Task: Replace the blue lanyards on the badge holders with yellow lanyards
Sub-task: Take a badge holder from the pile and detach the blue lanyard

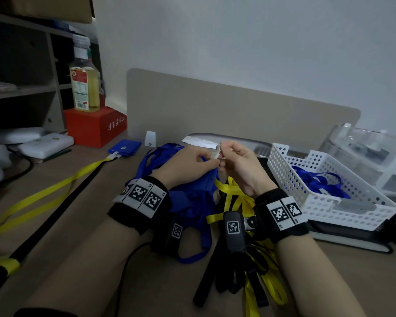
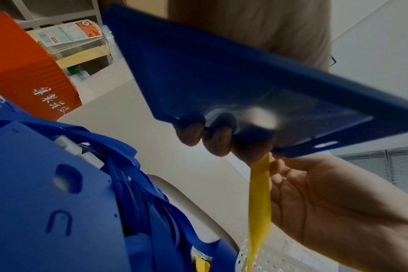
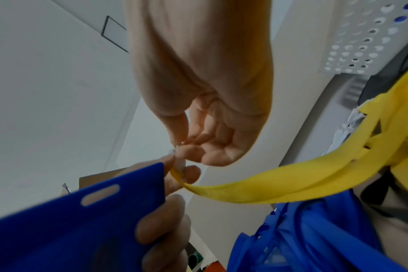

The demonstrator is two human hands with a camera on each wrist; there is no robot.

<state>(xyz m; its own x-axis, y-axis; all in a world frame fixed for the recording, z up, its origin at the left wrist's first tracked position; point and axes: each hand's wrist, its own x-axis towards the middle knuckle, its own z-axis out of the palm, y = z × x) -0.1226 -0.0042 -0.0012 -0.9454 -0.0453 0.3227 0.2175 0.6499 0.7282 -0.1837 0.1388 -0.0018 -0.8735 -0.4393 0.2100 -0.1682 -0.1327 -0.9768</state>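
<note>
My left hand [image 1: 201, 161] grips a blue badge holder [image 2: 233, 73] by its slotted end, raised over the desk. The slot [image 3: 100, 195] has nothing through it. My right hand [image 1: 232, 161] pinches the white clip [image 1: 215, 153] of a yellow lanyard [image 3: 268, 184] right beside that end, touching my left fingertips [image 3: 165, 230]. The yellow strap [image 2: 260, 202] hangs down from the pinch to a heap of yellow lanyards [image 1: 233, 197]. Under my left wrist lies a pile of blue badge holders with blue lanyards [image 1: 188, 202].
A white perforated basket [image 1: 284, 170] at the right contains blue lanyards [image 1: 318, 179]. A blue holder on a yellow lanyard [image 1: 125, 147] lies at the left. A bottle [image 1: 85, 88] stands on a red box [image 1: 94, 126]. Clear drawers [image 1: 375, 152] stand back right.
</note>
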